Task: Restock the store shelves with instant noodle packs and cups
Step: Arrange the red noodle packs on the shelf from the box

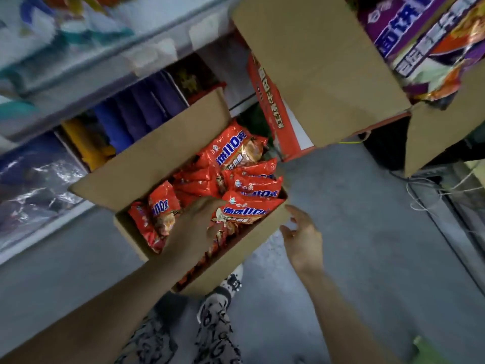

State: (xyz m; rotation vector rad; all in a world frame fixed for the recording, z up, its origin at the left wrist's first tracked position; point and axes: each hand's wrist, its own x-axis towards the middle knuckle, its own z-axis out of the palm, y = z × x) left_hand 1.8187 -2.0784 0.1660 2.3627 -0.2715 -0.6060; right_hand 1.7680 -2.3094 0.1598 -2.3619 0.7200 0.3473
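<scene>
- Two hands work at one open cardboard box (157, 158), which seems to stand on the floor (367, 232) just in front of the store shelves (131, 59).
- Many red noodle packs (252, 185) lie inside the box in a loose heap. So the goods of the task are in the box, not yet on a shelf.
- The left hand (199, 222) reaches down into the box among the packs and touches the top pack (245, 212). Its fingertips are hidden between the wrappers, so I cannot tell if the grip is closed on a pack or only pushes in.
- The right hand (301, 239) hovers just beside the near corner of the box, apart from it. Its fingers are spread and relaxed; the grip is open and holds nothing.
- In my judgement the step in hand is taking packs out of the box. The restocking looks to be at an early part, because the box is nearly full.
- The next move calls for a firm hold on one or several packs, then a lift toward the lower shelf, where blue and purple packs (147, 106) stand in rows. That part is blurred, and I cannot see a free place for the red ones.
- The wrappers look smooth and will probably slip, so the right hand could support the bundle.
- A second open box (315, 74) stands higher, at the right.
</scene>
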